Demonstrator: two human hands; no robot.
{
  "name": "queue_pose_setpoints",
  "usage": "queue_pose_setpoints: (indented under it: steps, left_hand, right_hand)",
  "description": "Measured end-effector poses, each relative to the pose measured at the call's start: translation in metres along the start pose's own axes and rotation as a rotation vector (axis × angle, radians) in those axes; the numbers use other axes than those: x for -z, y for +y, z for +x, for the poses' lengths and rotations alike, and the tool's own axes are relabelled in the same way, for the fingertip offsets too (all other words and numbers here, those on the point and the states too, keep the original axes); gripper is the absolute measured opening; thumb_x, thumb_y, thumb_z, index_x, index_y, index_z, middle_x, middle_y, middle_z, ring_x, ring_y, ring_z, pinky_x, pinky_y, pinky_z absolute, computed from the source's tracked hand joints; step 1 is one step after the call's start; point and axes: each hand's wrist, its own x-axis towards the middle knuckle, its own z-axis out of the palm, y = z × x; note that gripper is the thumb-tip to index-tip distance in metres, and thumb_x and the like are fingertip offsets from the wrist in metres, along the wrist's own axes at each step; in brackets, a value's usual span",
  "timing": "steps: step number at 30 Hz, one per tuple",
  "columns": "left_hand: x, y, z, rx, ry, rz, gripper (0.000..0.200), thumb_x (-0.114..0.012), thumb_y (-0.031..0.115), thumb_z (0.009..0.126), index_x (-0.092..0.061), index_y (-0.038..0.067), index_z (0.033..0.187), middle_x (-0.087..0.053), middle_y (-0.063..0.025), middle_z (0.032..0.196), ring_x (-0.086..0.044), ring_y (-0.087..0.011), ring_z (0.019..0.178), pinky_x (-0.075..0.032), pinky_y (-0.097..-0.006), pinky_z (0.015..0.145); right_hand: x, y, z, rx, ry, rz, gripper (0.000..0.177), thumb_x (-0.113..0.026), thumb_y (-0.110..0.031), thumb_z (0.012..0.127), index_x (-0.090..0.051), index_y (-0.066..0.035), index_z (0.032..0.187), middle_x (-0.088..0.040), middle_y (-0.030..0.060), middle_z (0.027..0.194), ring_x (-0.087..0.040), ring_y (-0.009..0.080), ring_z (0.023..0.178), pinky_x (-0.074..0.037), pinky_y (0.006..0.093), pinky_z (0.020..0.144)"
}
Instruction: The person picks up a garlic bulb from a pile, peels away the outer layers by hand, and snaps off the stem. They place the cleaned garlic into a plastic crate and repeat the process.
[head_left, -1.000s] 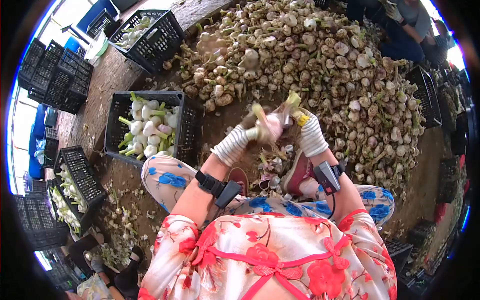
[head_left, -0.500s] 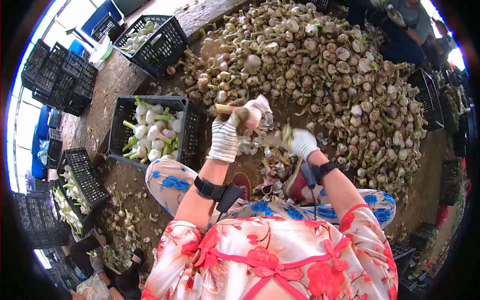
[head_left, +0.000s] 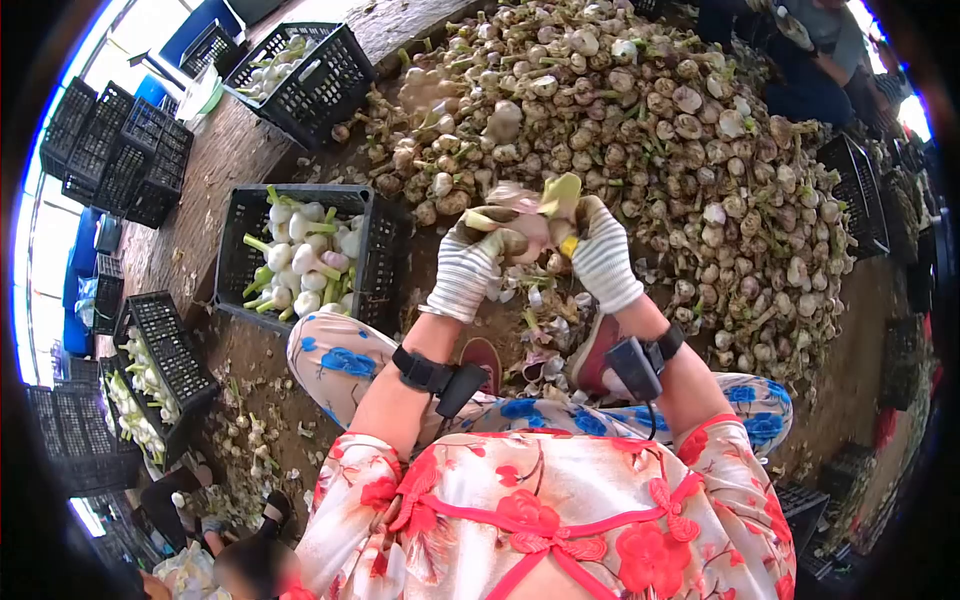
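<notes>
My left hand (head_left: 470, 260), in a striped glove with a soiled palm, is closed around a garlic bulb (head_left: 533, 236) with its stalk pointing left. My right hand (head_left: 603, 255), gloved alike, meets it from the other side, fingers closed on a pale yellow-green piece of outer garlic skin (head_left: 561, 194). A small yellow patch shows at the right fingers; what it is I cannot make out. Left of my hands stands a black crate (head_left: 365, 255) holding cleaned white garlic (head_left: 303, 258) with green stalks. A large heap of unpeeled garlic (head_left: 620, 130) rises just beyond my hands.
More black crates with garlic stand at the upper left (head_left: 330, 85) and lower left (head_left: 185, 345). Stacked crates (head_left: 125, 150) line the far left. Peelings (head_left: 540, 360) litter the floor between my shoes. Other people are at the upper right (head_left: 835, 60) and lower left (head_left: 190, 565).
My right hand has moved up and left to the garlic bulb and now grips its skin. The left hand has lowered slightly and turned, still holding the bulb.
</notes>
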Motion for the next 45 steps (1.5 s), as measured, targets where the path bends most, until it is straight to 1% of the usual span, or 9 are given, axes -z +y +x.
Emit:
queue_pose_setpoints:
  steps: [5,9,13,19,25,31,35,41,45]
  left_hand:
    - [0.010,-0.005,0.002,0.220,0.104,-0.562,0.031,-0.061,0.012,0.080,-0.052,0.002,0.107,-0.058,-0.0093,0.101,-0.059,-0.0182,0.090,-0.052,-0.0299,0.078]
    - [0.018,-0.010,0.006,0.383,0.017,-0.894,0.044,-0.048,0.034,0.087,-0.046,0.000,0.115,-0.054,-0.0144,0.111,-0.056,-0.0279,0.097,-0.048,-0.0400,0.085]
    - [0.029,-0.023,0.006,0.407,-0.273,-1.116,0.045,-0.049,0.034,0.087,-0.045,0.001,0.117,-0.053,-0.0158,0.113,-0.055,-0.0283,0.098,-0.048,-0.0413,0.085]
    - [0.009,-0.024,0.004,0.394,-0.014,-1.084,0.046,-0.050,0.036,0.086,-0.047,0.001,0.115,-0.055,-0.0146,0.109,-0.057,-0.0265,0.093,-0.049,-0.0351,0.082]
    - [0.000,-0.033,0.005,0.356,0.154,-0.734,0.036,-0.055,0.031,0.084,-0.053,0.001,0.105,-0.059,-0.0109,0.101,-0.058,-0.0227,0.090,-0.050,-0.0339,0.079]
    - [-0.003,-0.029,0.006,0.371,0.132,-0.777,0.043,-0.053,0.035,0.085,-0.049,0.004,0.113,-0.055,-0.0096,0.109,-0.054,-0.0218,0.099,-0.045,-0.0344,0.088]
    - [-0.008,-0.044,0.011,0.333,0.259,-0.783,0.028,-0.055,0.029,0.084,-0.055,0.007,0.101,-0.059,-0.0065,0.099,-0.058,-0.0194,0.088,-0.051,-0.0333,0.078]
    - [-0.034,-0.042,0.002,0.367,0.329,-0.434,0.023,-0.056,0.030,0.084,-0.058,0.010,0.095,-0.061,-0.0029,0.085,-0.059,-0.0151,0.071,-0.051,-0.0292,0.059]
    - [-0.038,-0.032,0.000,0.365,0.280,-0.491,0.024,-0.059,0.027,0.083,-0.058,0.006,0.096,-0.061,-0.0053,0.090,-0.060,-0.0171,0.077,-0.052,-0.0311,0.068]
  right_hand:
    - [-0.006,0.054,-0.040,-0.100,-0.668,-0.458,0.027,-0.059,-0.019,0.077,-0.057,-0.005,0.100,-0.062,0.0173,0.087,-0.061,0.0289,0.073,-0.048,0.0341,0.066]
    - [0.005,0.047,-0.059,-0.179,-0.819,-0.109,0.052,-0.057,-0.018,0.077,-0.041,-0.008,0.126,-0.062,0.0149,0.096,-0.061,0.0190,0.074,-0.048,0.0310,0.067]
    - [0.023,-0.002,-0.031,-0.323,-0.735,-0.406,0.032,-0.059,-0.023,0.082,-0.057,-0.003,0.107,-0.063,0.0115,0.092,-0.058,0.0132,0.077,-0.048,0.0273,0.071]
    - [0.007,-0.030,-0.032,-0.145,-0.328,0.337,0.036,-0.068,-0.020,0.075,-0.057,0.003,0.101,-0.063,0.0112,0.092,-0.057,0.0141,0.082,-0.046,0.0276,0.076]
    - [-0.008,-0.024,-0.027,-0.137,-0.302,0.081,0.030,-0.067,-0.022,0.077,-0.059,0.002,0.093,-0.063,0.0091,0.084,-0.057,0.0132,0.074,-0.047,0.0275,0.067]
    - [0.036,-0.047,-0.022,-0.309,-0.202,1.106,0.020,-0.059,-0.019,0.082,-0.058,-0.005,0.096,-0.062,0.0079,0.084,-0.061,0.0177,0.066,-0.052,0.0310,0.058]
    - [0.043,0.003,-0.022,-0.142,-0.182,-0.045,0.029,-0.066,-0.020,0.078,-0.058,-0.002,0.099,-0.063,0.0058,0.083,-0.058,0.0139,0.064,-0.048,0.0251,0.060]
    - [0.020,-0.033,-0.031,0.383,0.132,-0.286,0.033,-0.068,-0.019,0.073,-0.056,-0.004,0.099,-0.059,0.0074,0.081,-0.056,0.0149,0.073,-0.046,0.0270,0.064]
    - [0.027,0.013,-0.012,-0.447,0.133,0.808,0.009,-0.053,-0.008,0.085,-0.055,-0.003,0.092,-0.059,0.0036,0.074,-0.051,0.0086,0.056,-0.044,0.0208,0.050]
